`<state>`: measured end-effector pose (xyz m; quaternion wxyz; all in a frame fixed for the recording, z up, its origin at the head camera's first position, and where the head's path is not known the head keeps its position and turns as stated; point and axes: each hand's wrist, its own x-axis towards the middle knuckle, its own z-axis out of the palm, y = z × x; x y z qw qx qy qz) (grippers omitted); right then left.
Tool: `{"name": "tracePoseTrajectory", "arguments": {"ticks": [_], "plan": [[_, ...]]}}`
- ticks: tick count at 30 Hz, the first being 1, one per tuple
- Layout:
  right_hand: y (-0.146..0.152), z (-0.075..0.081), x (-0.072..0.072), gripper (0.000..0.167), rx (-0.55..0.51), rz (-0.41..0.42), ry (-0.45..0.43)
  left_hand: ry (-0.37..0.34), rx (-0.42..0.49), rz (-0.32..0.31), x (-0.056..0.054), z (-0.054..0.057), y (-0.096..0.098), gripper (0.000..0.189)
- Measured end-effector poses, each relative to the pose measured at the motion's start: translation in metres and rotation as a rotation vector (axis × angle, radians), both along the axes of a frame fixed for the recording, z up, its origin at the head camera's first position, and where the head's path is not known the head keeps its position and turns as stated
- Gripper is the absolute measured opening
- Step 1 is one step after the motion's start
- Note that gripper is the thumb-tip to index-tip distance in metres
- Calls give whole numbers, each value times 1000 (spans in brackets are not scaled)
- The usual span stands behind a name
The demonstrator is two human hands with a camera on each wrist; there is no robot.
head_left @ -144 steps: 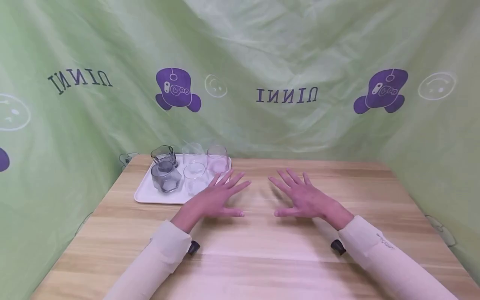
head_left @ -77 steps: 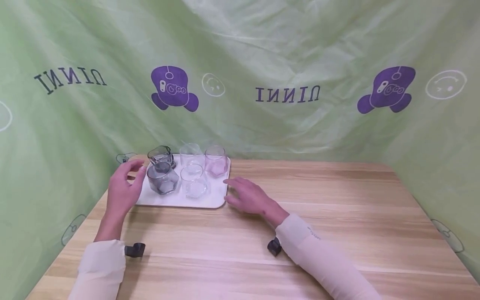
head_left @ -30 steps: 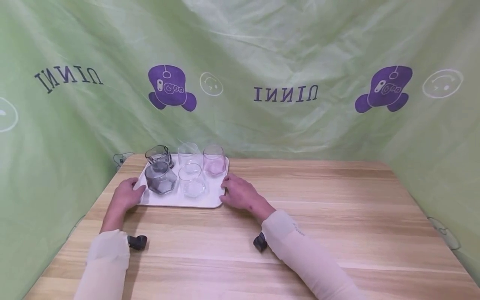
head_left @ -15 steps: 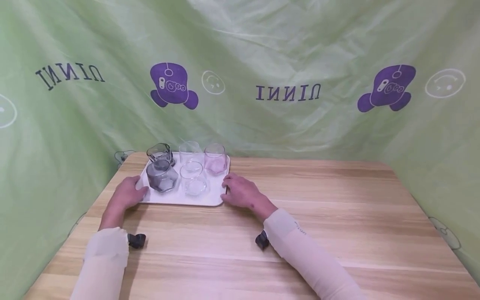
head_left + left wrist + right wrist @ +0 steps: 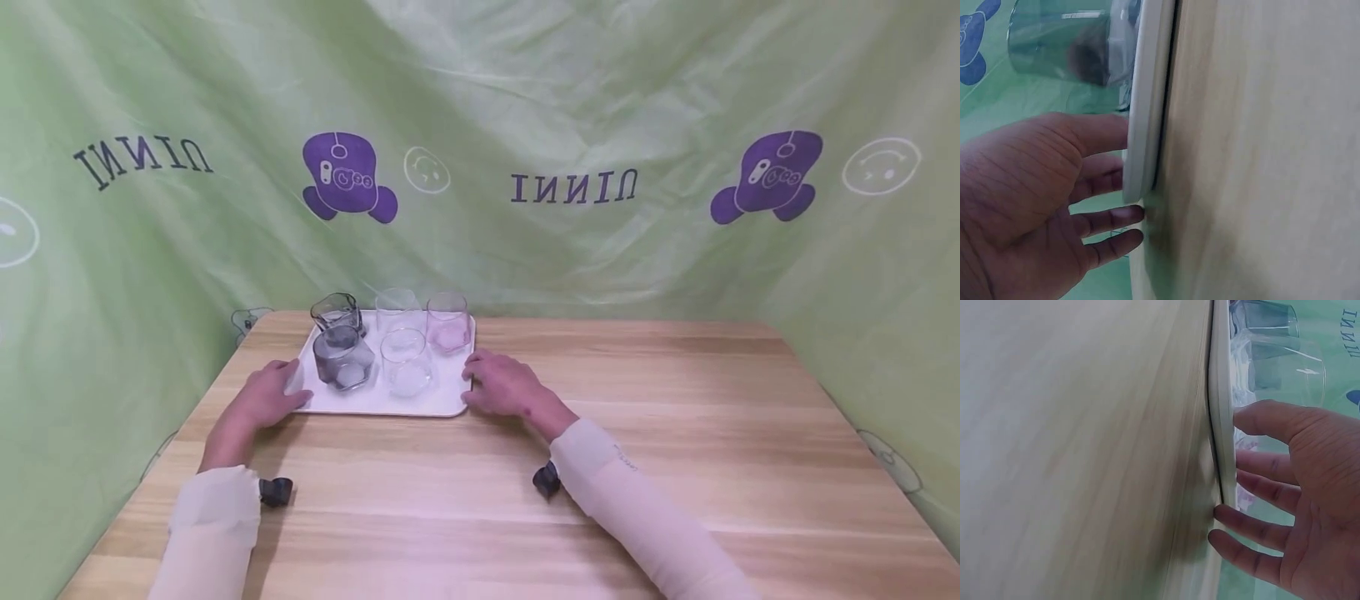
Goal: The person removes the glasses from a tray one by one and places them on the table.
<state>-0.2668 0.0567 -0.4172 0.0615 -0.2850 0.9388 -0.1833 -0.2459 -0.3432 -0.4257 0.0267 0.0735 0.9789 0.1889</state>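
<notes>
In the head view a white rectangular tray [image 5: 371,404] lies at the back left of the table. Several drinking glasses stand upright on it: two smoky grey ones [image 5: 343,360] at the left, two clear ones [image 5: 407,367] in the middle, and a pink one [image 5: 448,327] at the back right. My left hand [image 5: 268,395] holds the tray's left side, thumb against the rim [image 5: 1141,112] in the left wrist view. Opposite it, my right hand [image 5: 504,387] holds the right side; the right wrist view shows its thumb [image 5: 1269,419] at the rim and the lower fingers beside the tray.
The wooden table [image 5: 615,467] extends to the right and toward me. Green printed cloth [image 5: 570,258] hangs close behind the table and along both sides. A black wrist-camera mount [image 5: 276,492] sits under the left cuff, another [image 5: 547,480] under the right.
Both hands went from hovering apart over the table to the tray's two sides. Over the last half second the tray, with its glasses, has slid slightly right between them.
</notes>
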Motion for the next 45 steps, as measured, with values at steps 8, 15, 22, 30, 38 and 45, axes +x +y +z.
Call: {"name": "tracePoseTrajectory", "arguments": {"ticks": [8,15,22,30,38,45], "plan": [[24,-5,-1,37,-3,13,34,5,-10,-101,4,3,13,72],[46,-7,6,38,4,8,44,21,-25,-143,7,-3,26,73],[68,-4,12,38,7,2,47,41,-13,-164,9,-3,47,72],[86,-3,16,37,5,-13,47,27,-18,-156,12,-1,68,71],[104,-2,16,37,2,-29,34,29,-51,-160,14,4,87,72],[116,-6,19,33,-57,-58,2,21,-45,-157,14,3,98,72]]}}
